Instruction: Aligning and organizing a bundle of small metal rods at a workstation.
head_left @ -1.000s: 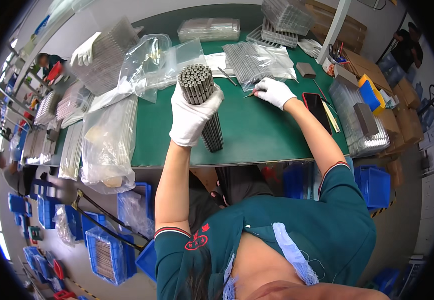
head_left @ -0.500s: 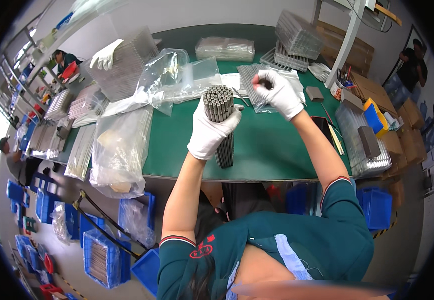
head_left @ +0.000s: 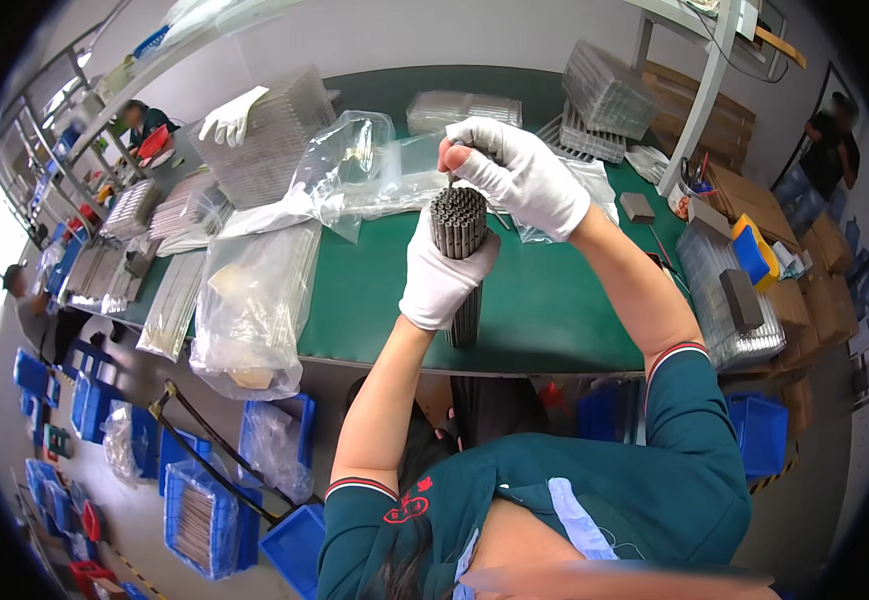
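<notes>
The rod bundle (head_left: pixel 459 225) is within the left fingers (head_left: pixel 482 262), over the front part of the surface (head_left: pixel 384 315), its top end just below the right fingers (head_left: pixel 459 156). Left of it lies a plastic bag (head_left: pixel 244 310); behind that, a tray stack (head_left: pixel 276 145) with a glove (head_left: pixel 232 118) on top. At right, a block (head_left: pixel 741 300) rests on trays (head_left: pixel 716 320), a pen cup (head_left: pixel 679 198) behind.

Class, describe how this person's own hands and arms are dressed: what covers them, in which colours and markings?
The left hand and right hand wear white gloves; the right one leaves at least one fingertip bare. Both forearms are uncovered. The short sleeves are dark green, their edges striped in red and white.
</notes>
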Demonstrator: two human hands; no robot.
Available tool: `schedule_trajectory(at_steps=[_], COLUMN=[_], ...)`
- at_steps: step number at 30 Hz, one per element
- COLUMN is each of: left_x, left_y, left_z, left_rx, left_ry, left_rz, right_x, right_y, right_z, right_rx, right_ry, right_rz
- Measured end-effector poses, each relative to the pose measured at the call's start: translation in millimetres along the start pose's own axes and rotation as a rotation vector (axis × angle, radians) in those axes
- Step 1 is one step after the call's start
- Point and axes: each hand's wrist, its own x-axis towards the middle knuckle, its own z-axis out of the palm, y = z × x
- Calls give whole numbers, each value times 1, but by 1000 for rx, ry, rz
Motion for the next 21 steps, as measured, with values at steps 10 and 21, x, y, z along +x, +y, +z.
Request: schedule_trajectory(at_steps=[10, 21], left_x=[2, 0], left_y=[5, 7], left_z=[-8, -8], left_rx=[-71, -109], left_ry=[-120, -115], left_rz=[-90, -137], right_x=[8, 10], right_y=[3, 2], right_z=[8, 4], right_rx=[-192, -279], right_ry=[-1, -17], right_rz=[-92, -107])
